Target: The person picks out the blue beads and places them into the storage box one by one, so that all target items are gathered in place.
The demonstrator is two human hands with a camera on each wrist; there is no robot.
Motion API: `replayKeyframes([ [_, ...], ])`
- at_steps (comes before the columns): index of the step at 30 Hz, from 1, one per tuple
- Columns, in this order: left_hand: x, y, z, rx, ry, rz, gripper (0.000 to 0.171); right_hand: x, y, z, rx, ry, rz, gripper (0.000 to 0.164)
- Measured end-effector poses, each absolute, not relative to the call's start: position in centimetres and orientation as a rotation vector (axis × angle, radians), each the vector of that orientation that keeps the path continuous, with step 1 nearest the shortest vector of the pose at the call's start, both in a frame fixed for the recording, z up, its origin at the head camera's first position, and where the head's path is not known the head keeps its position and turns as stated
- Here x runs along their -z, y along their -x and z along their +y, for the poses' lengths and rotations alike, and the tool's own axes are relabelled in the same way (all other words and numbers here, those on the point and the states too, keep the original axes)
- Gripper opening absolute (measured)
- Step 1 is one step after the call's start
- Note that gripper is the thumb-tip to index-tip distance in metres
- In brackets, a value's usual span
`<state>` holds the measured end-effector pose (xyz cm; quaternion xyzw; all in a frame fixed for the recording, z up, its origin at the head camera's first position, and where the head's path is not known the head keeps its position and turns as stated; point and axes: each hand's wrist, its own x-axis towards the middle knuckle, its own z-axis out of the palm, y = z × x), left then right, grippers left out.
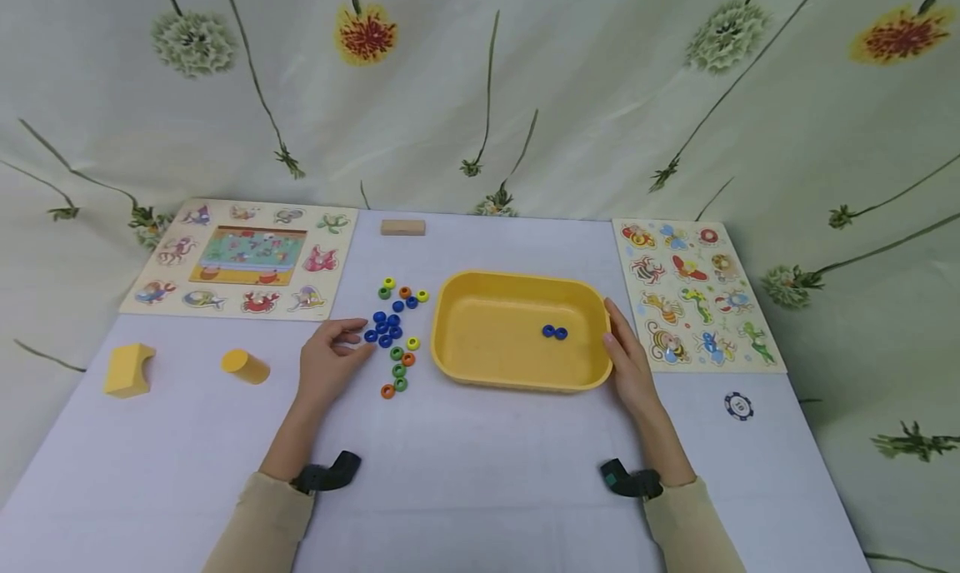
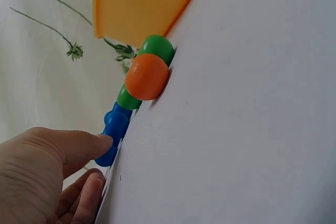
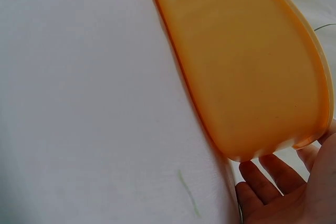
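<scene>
Tray (image 1: 491,327) gripped at right edge by right hand (image 1: 632,371), inside beads (image 1: 561,334) seen from head only, grasp of left hand (image 1: 330,361) unclear

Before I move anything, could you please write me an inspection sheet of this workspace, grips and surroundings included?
Surface: pale tabletop, a light crease across the near part.
Job's things: yellow tray with two blue beads inside; loose beads in blue, green, orange and yellow to its left.
Clutter: notched yellow block, yellow cylinder, wooden block, round chip, sea-creature board, insect board.
Left grip: bare hand at the blue beads; whether it pinches one is unclear.
Right grip: bare hand touching the tray's right end.
Cables: nothing seen.
Surroundings: flower-print fabric behind the table.
</scene>
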<state>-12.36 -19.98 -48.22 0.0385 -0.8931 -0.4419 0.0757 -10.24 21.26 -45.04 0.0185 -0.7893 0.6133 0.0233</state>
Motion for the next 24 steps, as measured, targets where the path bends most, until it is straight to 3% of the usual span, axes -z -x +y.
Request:
replayKeyframes([
  [10, 48.3, 12.7, -19.4, 1.16, -0.161, -2.702, 0.023, 45.2, 10.3, 21.4, -1.906, -0.058, -2.448, 0.046],
  [15, 45.7, 12.5, -17.7, 1.294, -0.234, -2.585, 0.025, 45.1, 10.4, 21.4, -1.917, -0.078, -2.444, 0.046],
  [24, 40.7, 14.6, -8.0, 1.638, 0.298, -2.634, 0.023, 44.9, 10.3, 21.3, -1.926, -0.067, -2.439, 0.046],
])
